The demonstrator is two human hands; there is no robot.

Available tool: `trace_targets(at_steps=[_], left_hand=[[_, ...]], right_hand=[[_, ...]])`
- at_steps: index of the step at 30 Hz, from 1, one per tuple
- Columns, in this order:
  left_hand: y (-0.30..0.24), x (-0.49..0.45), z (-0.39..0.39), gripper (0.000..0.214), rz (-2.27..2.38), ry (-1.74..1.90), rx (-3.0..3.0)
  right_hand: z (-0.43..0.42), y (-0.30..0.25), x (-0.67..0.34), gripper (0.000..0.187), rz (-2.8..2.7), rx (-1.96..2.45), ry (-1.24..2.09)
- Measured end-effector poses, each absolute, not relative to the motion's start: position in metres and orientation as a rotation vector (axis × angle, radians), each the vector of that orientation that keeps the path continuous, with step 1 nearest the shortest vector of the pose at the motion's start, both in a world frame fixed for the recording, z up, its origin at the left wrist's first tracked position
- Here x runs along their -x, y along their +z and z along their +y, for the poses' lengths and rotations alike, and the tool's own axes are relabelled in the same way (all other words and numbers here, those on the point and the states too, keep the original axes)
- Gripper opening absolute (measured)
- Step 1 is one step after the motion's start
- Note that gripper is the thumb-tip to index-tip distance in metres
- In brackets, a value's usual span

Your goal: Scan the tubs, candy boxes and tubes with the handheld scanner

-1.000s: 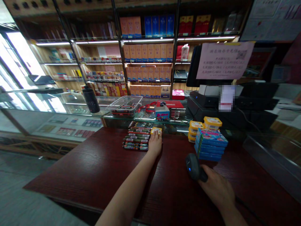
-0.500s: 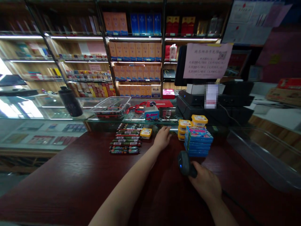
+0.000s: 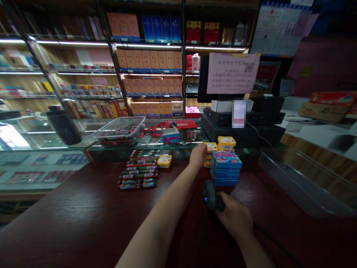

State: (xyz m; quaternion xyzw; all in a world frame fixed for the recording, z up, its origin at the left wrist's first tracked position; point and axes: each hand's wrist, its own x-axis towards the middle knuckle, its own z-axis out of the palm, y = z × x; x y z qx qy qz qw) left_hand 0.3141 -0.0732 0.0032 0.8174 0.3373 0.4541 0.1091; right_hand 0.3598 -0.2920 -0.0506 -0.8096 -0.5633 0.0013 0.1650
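Observation:
My left hand (image 3: 198,155) is at the left side of a stack of small yellow-lidded plastic tubs (image 3: 211,146). Its fingertips meet the edge of the top tub; the back of the hand hides most of the fingers, so their grip is unclear. In my right hand (image 3: 237,215) is a dark handheld barcode scanner (image 3: 209,195) with a lit blue light, held above the counter. Just beyond the scanner stands a stack of flat blue boxes (image 3: 226,168), with another yellow-lidded tub (image 3: 226,142) behind it. A single yellow-lidded tub (image 3: 164,160) sits left of my left forearm, beside a row of dark printed sticks (image 3: 139,172).
A clear tray of sticks (image 3: 121,130) and a small blue-pink box (image 3: 170,137) stand on the glass ledge. A clear bin (image 3: 301,186) is at the right. A monitor with a paper notice (image 3: 233,73) and a black bottle (image 3: 63,124) stand behind.
My left hand has moved right, from beside the tub stack to contact with it. The scanner stays in my right hand. The camera view has shifted, so the scene appears further left.

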Motion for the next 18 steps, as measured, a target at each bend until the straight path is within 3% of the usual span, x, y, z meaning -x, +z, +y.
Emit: trace_targets(at_steps=[9,18], left_hand=[[-0.001,-0.261,-0.089,0.012,1.217,1.291,-2.441],[-0.053,-0.171,-0.131,0.007,1.385,1.366,-2.169]], right_hand=[[-0.291,-0.044,-0.360,0.017,-1.575,2.329,0.154],[-0.297,-0.046,-0.357,0.026,-1.612,2.335,0.091]])
